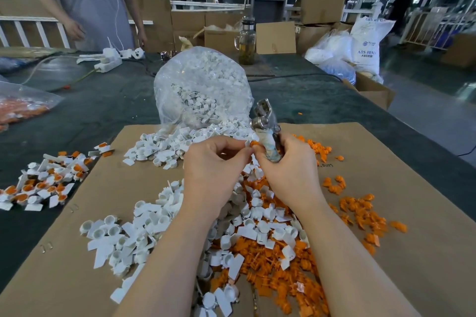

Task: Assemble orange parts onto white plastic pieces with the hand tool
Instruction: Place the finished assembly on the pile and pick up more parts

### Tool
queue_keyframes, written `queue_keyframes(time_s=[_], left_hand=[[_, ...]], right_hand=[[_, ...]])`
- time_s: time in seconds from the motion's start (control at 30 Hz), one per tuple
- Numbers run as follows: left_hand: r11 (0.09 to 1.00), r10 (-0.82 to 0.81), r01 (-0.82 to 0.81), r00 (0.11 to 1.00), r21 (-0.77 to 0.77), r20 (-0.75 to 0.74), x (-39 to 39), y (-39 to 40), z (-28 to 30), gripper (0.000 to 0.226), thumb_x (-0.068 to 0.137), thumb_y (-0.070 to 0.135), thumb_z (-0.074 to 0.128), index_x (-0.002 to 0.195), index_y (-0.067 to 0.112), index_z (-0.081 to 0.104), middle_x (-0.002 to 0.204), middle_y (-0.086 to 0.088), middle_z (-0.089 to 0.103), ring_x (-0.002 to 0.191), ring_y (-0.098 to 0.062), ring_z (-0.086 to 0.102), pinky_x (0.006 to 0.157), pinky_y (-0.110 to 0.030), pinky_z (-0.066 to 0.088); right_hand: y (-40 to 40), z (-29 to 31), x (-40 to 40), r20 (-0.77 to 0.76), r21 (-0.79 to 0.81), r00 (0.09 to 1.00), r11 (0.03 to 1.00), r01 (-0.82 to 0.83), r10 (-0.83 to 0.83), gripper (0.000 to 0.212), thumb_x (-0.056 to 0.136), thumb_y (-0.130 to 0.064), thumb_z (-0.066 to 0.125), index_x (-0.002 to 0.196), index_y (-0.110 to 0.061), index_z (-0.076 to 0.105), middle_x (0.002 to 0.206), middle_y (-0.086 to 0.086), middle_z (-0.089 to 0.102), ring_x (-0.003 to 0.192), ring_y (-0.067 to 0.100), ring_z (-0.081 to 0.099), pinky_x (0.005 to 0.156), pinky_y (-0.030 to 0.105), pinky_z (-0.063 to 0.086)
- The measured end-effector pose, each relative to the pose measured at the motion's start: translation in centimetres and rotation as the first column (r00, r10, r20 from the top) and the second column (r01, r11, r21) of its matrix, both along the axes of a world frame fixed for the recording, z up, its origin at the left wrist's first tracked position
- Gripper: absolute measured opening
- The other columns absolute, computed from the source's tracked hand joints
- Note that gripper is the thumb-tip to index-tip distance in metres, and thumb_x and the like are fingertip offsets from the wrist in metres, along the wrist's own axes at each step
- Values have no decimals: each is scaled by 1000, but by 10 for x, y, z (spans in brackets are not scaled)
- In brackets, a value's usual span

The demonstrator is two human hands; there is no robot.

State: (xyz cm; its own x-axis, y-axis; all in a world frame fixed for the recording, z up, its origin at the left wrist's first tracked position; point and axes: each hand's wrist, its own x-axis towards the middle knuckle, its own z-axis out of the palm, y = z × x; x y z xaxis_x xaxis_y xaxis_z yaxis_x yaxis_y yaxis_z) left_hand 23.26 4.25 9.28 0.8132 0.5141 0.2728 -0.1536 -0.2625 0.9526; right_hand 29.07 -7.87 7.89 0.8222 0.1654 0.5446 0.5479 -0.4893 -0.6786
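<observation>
My left hand [213,162] pinches a small orange part [253,143] between thumb and fingertips, held up above the cardboard sheet [386,265]. My right hand [291,165] grips the metal hand tool [265,121] by its tape-wrapped handle, jaws pointing up and away; its fingers also touch the orange part. Loose white plastic pieces [144,234] lie heaped under my wrists. Loose orange parts [278,278] are piled below and to the right. A clear bag of white pieces [203,85] stands just behind my hands, spilling onto the cardboard.
A heap of white pieces with orange inserts [43,183] lies on the dark table at left. A bag of orange parts [20,108] sits far left. A person [87,0] stands across the table near a power strip [108,62]. A glass jug [247,44] stands behind.
</observation>
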Motion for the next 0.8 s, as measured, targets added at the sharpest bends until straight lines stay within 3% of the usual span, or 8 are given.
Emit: queue_keyframes(time_s=[0.1, 0.23, 0.43, 0.53, 0.67, 0.8], left_hand=[[999, 13, -13, 1000, 46, 5, 0, -1, 0, 12, 77, 22, 83, 72, 30, 76, 66, 17, 72, 62, 3, 65, 55, -6, 45], [997, 45, -45, 999, 64, 7, 1, -4, -2, 18, 79, 19, 81, 71, 32, 73, 66, 20, 70, 60, 4, 64, 51, -5, 44], [991, 114, -113, 993, 72, -6, 3, -3, -4, 14, 76, 31, 84, 70, 29, 71, 64, 20, 68, 57, 5, 60, 50, -5, 40], [990, 130, -129, 991, 63, -25, 4, -1, -5, 15, 78, 31, 83, 72, 28, 69, 64, 16, 70, 57, 2, 62, 50, -7, 42], [988, 82, -82, 997, -131, -7, 4, 3, -2, 9, 83, 18, 79, 80, 19, 70, 67, 6, 74, 66, -8, 72, 66, -22, 56], [955, 42, -19, 997, -297, 70, 3, 6, 1, 6, 85, 9, 74, 82, 10, 69, 67, 2, 73, 64, -10, 72, 62, -16, 55]], right_hand=[[0, 0, 1, -13, -5, 1000, 1000, -14, 14, 13, 86, -31, 71, 86, -26, 59, 73, -19, 58, 71, 6, 60, 60, 29, 50], [-2, 1, 1, -28, -16, 999, 999, -36, 36, 13, 86, -28, 71, 85, -28, 58, 69, -21, 55, 67, 0, 57, 55, 17, 39], [-4, 3, 2, -105, -31, 988, 993, -115, 111, 11, 85, -20, 68, 81, -27, 61, 67, -12, 59, 62, 9, 56, 55, 28, 46], [-4, 4, 0, -144, -19, 978, 988, -156, 152, 5, 86, -22, 67, 89, -26, 66, 72, -11, 63, 65, 8, 59, 58, 31, 51], [-9, 6, 0, -233, -17, 951, 977, -212, 202, 10, 86, -22, 68, 95, -19, 68, 76, -4, 66, 61, 7, 58, 61, 34, 52], [-14, 8, 0, -280, -59, 928, 960, -274, 248, 12, 85, -21, 69, 94, -14, 67, 76, 0, 65, 62, 13, 57, 58, 36, 48]])
